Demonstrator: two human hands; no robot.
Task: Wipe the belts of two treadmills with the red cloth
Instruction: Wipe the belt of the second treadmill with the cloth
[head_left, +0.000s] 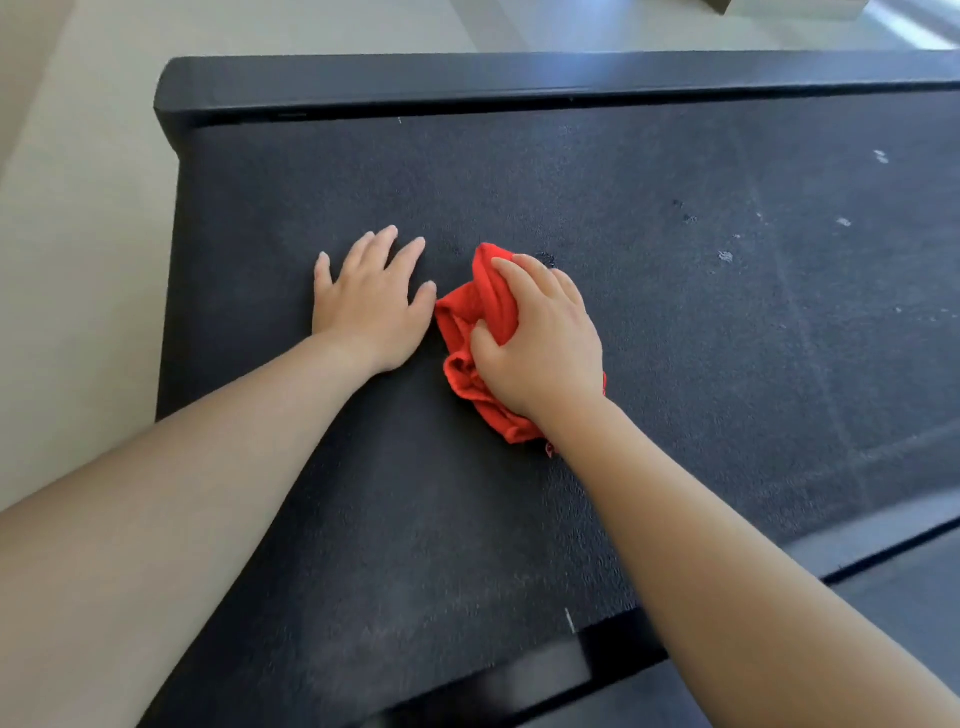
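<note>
A black textured treadmill belt (649, 291) fills most of the view. On it lies a bunched red cloth (470, 332). My right hand (540, 343) grips the cloth from above, fingers curled over it and thumb dug into its folds, pressing it on the belt. My left hand (371, 301) lies flat on the belt just left of the cloth, fingers spread and straight, thumb tip close to the cloth's edge. White specks and faint streaks mark the belt (724, 255) to the right of the cloth.
A black side rail (467, 83) borders the belt's far edge, and another rail (571, 670) runs along the near edge. Pale floor (78, 234) lies to the left. A second dark surface (904, 597) shows at bottom right.
</note>
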